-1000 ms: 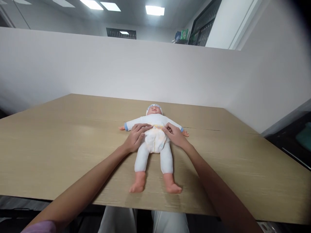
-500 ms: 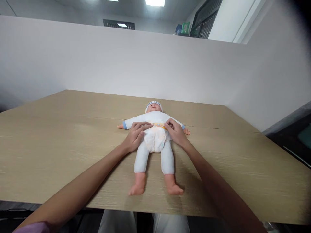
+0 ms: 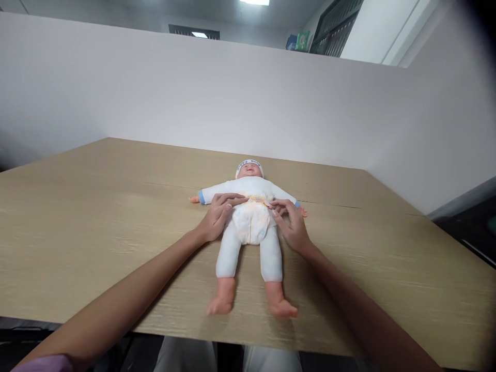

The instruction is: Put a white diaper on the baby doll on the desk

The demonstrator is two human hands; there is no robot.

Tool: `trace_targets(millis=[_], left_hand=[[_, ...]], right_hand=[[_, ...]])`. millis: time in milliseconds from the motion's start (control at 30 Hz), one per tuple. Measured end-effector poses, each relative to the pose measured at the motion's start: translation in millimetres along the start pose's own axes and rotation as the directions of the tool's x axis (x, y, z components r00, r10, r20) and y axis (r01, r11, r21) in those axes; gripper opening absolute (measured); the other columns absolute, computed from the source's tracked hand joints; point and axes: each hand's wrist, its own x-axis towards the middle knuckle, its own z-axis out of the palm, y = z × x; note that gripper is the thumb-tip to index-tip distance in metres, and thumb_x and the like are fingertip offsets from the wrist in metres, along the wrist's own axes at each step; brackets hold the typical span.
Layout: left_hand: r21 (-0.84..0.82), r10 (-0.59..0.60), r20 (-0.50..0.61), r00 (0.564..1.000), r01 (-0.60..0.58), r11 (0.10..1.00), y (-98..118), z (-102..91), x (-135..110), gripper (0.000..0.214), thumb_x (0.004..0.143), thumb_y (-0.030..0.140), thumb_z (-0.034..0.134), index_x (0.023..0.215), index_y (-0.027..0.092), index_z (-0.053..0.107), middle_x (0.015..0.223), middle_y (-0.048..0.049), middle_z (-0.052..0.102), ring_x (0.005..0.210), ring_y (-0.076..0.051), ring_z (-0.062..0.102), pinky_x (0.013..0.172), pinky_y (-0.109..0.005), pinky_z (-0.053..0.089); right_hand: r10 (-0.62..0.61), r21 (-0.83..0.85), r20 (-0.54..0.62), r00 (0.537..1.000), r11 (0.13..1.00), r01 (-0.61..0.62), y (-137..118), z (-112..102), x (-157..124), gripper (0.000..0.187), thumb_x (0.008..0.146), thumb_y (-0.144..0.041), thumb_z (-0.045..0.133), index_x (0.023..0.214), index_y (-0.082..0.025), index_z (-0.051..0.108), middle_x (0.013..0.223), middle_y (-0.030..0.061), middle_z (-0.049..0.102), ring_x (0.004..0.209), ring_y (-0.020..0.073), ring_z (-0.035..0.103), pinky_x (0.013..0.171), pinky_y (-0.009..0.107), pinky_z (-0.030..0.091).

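Observation:
A baby doll (image 3: pixel 230 258) in a white suit with blue cuffs lies on its back, head away from me and feet towards me. Around its hips is a white diaper (image 3: pixel 251 222) with a yellow-orange patterned waistband (image 3: pixel 259 198). My left hand (image 3: pixel 220 214) rests along the diaper's left side, its outstretched fingers lying flat over the waist. At the right end of the waistband is my right hand (image 3: pixel 290 222), with curved fingers touching the edge and the thumb apart from them. Both hands partly cover the diaper's sides.
The doll lies on a wide wooden table (image 3: pixel 116 248). Behind the table rises a pale wall (image 3: pixel 232 98). A dark object (image 3: pixel 468 227) stands at the right edge. My knees (image 3: pixel 271 356) show below the table's front edge.
My right hand has drawn slightly back to the right from the waistband, its pinched fingers now loosened. My left hand stays on the diaper. The view has shifted slightly.

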Motion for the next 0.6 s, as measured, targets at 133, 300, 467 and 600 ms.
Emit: trace_targets(millis=[133,300,467,600], left_hand=[[0.012,-0.007,0.002,1.000,0.007,1.000,0,0.1,0,0.057,0.114,0.044,0.019,0.144,0.027,0.064,0.144,-0.0072,0.063,0.136,-0.027,0.050,0.120,-0.051,0.033],[0.036,-0.025,0.020,0.999,0.024,0.999,4,-2.1,1,0.060,0.113,0.046,0.017,0.145,0.026,0.064,0.144,-0.0077,0.063,0.136,-0.028,0.050,0.120,-0.052,0.034],[0.044,-0.016,0.017,1.000,0.015,0.999,5,-1.8,1,0.056,0.114,0.042,0.020,0.145,0.026,0.064,0.144,-0.0070,0.063,0.136,-0.028,0.050,0.120,-0.052,0.035],[0.041,-0.022,0.016,1.000,0.021,0.999,2,-0.4,0,0.054,0.114,0.040,0.022,0.145,0.026,0.064,0.145,-0.0070,0.062,0.138,-0.028,0.049,0.121,-0.051,0.033]], right_hand=[[-0.107,-0.140,-0.004,0.994,0.985,0.105,-6,-4,-5,0.026,0.105,-0.034,0.052,0.127,-0.027,0.065,0.122,0.0095,0.070,0.114,0.0284,0.064,0.102,0.048,0.050],[-0.138,-0.063,-0.062,0.989,0.989,0.134,-12,-3,-8,0.021,0.105,-0.031,0.050,0.117,-0.029,0.066,0.127,0.0086,0.071,0.123,0.0293,0.065,0.111,0.052,0.049],[-0.019,-0.011,-0.228,0.974,1.000,0.017,-4,-5,-8,0.023,0.107,-0.038,0.046,0.115,-0.027,0.065,0.121,0.0107,0.071,0.120,0.0282,0.067,0.101,0.048,0.057],[-0.114,-0.131,0.005,0.994,0.985,0.113,5,-8,-6,0.034,0.109,-0.034,0.042,0.129,-0.028,0.068,0.133,0.0075,0.072,0.130,0.0273,0.063,0.114,0.051,0.048]])
